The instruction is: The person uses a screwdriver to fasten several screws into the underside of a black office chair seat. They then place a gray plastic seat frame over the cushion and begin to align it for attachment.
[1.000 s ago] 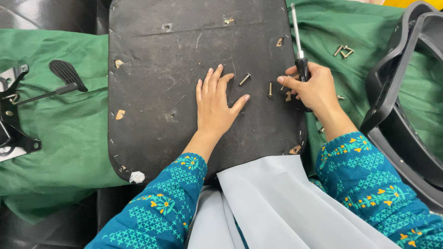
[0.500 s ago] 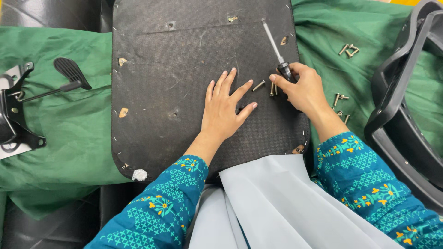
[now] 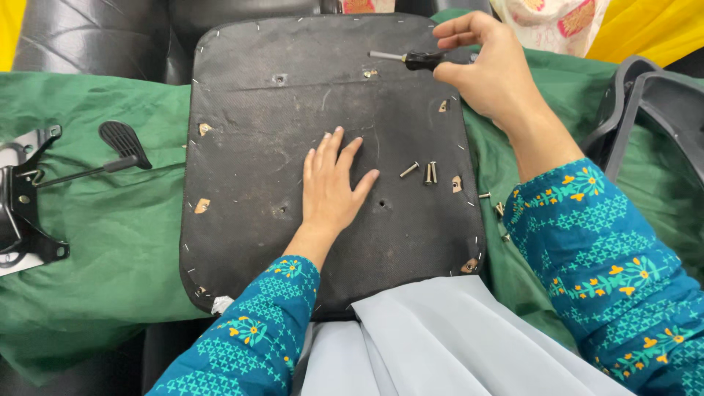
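Note:
A black chair seat pad (image 3: 249,147) lies upside down on a green cloth (image 3: 110,227), its underside facing me. My left hand (image 3: 331,187) rests flat on the middle of the pad, fingers spread. My right hand (image 3: 493,70) is raised over the pad's far right corner and grips a black-handled screwdriver (image 3: 407,59) whose metal tip points left. Three loose bolts (image 3: 424,171) lie on the pad just right of my left hand.
A metal chair mechanism (image 3: 22,213) with a black lever paddle (image 3: 123,141) lies on the cloth at the left. A black plastic chair frame (image 3: 653,117) sits at the right. More small bolts (image 3: 499,209) lie by the pad's right edge. Black leather cushions (image 3: 95,37) are behind.
My right hand has lifted the screwdriver from beside the bolts up to the pad's far right corner, turning its tip to the left. My left hand stays flat on the pad.

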